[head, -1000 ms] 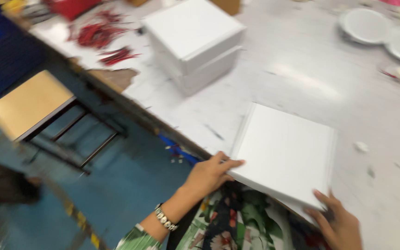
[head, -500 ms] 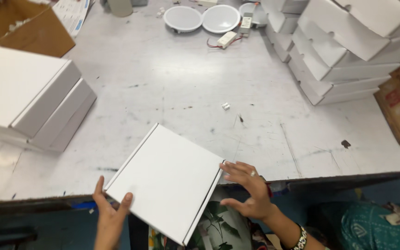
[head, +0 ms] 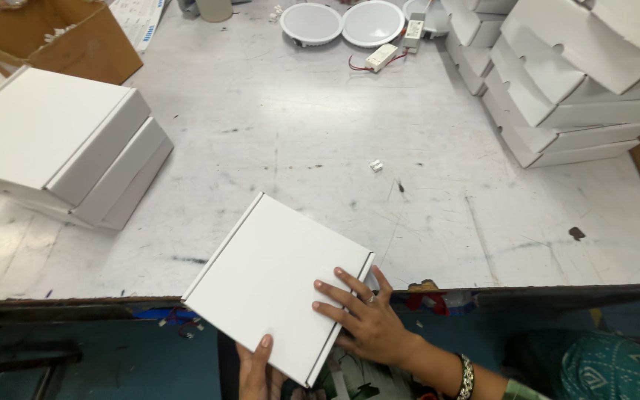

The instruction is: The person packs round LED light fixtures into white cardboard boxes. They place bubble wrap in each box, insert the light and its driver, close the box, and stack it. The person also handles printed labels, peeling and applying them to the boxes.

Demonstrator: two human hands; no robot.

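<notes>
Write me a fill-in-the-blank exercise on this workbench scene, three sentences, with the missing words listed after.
1. The right hand lies flat on a closed white box that juts over the table's near ____.
2. The left hand grips that box from ____.
3. At the far end of the table, the white lamp discs are ____ in shape.

Missing words: edge; below; round

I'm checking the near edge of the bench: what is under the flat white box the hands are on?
The flat white box lies half on the grey table, half past its edge. The left hand supports it below; the right hand rests on top. Underneath is hidden.
</notes>
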